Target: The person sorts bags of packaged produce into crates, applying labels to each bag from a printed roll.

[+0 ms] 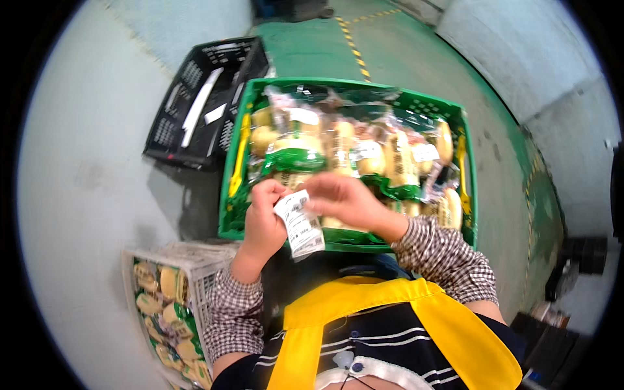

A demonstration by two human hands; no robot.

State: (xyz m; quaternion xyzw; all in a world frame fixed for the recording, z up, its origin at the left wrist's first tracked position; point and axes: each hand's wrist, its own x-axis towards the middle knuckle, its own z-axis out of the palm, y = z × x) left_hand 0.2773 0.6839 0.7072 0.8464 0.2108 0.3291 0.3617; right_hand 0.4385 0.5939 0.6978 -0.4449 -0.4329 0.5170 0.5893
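Note:
My left hand (265, 217) pinches a strip of white printed labels (303, 226), which hangs down over the crate's near rim. Beside the strip's upper end is my right hand (348, 200), palm inward, its thumb over the label edge. Blur hides whether those fingers grip anything. Beneath both hands stands a green plastic crate (348, 247) with yellow side handles. It holds several clear bags of pale yellow produce (399, 156) with green printing. Some bags bear white labels, among them the bag (297, 141) at the upper left.
A black plastic crate (168, 124) with white strips inside stands beyond the green crate's left side. At the lower left, a white crate (197, 287) holds more bagged produce (168, 312). Yellow-and-black tape (353, 46) marks the green floor (302, 48). Dark objects (546, 341) stand lower right.

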